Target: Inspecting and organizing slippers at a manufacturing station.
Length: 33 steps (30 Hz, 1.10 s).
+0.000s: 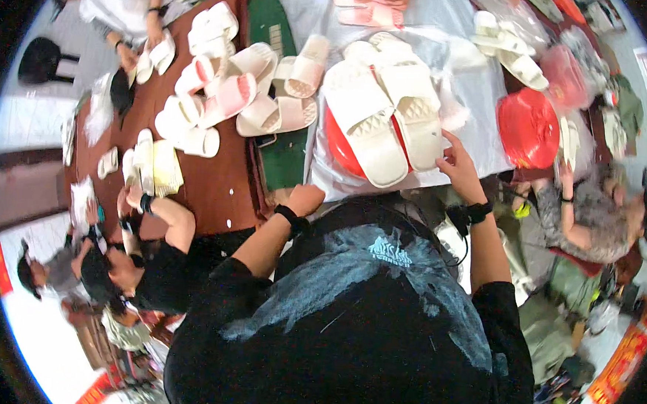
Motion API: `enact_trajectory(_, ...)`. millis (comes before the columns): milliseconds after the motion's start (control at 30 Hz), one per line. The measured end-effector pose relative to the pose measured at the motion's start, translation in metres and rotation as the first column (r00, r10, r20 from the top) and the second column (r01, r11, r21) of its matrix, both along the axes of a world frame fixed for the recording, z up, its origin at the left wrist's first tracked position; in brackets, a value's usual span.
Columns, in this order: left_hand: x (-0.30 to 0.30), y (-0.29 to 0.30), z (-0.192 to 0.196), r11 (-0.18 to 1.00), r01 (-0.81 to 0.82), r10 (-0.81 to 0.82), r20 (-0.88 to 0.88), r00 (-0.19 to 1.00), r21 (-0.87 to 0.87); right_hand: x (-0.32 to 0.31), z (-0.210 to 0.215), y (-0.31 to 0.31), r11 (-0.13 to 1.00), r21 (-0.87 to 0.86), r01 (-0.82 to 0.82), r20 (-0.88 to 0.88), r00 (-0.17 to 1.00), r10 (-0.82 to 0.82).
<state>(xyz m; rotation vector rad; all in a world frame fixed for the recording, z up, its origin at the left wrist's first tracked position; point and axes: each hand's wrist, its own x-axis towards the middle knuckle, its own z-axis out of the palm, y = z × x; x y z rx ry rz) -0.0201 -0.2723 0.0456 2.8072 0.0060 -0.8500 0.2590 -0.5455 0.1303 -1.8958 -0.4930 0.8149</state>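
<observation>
A pair of cream slide sandals [384, 113] lies side by side on a red basin [339, 147], which rests on a clear plastic sheet [483, 134] on the table. My right hand [455, 164] touches the near edge of the right sandal, fingers spread on it. My left hand [305, 199] is at the table's near edge, below the left sandal, closed at the rim of the plastic sheet; what it holds is hidden. Both wrists wear dark bands.
Several pink and cream sandals [241, 93] lie scattered on the brown table [220, 188]. Another red basin [528, 127] sits to the right. Other people work at the left [142, 265], the far left [128, 5] and the right [597, 211].
</observation>
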Motion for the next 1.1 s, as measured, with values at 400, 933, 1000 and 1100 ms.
enact_trajectory(400,-0.013,0.017,-0.017,0.820,-0.448,0.516,0.124,0.847,-0.356,0.018,-0.067,-0.095,0.819,-0.098,0.566,0.347,0.791,-0.505)
enact_trajectory(933,0.014,-0.037,0.122,0.710,-0.635,0.666,0.584,0.464,-0.305,0.156,-0.190,-0.006,0.786,-0.567,0.244,0.503,0.859,0.096)
enact_trajectory(1000,0.017,-0.051,0.127,0.677,-0.666,0.674,0.626,0.392,-0.313,0.159,-0.188,-0.009,0.798,-0.568,0.203,0.510,0.848,0.147)
enact_trajectory(1100,0.018,-0.069,0.131,0.627,-0.714,0.723,0.575,0.384,-0.311,0.164,-0.185,-0.019,0.835,-0.530,0.149,0.557,0.803,0.211)
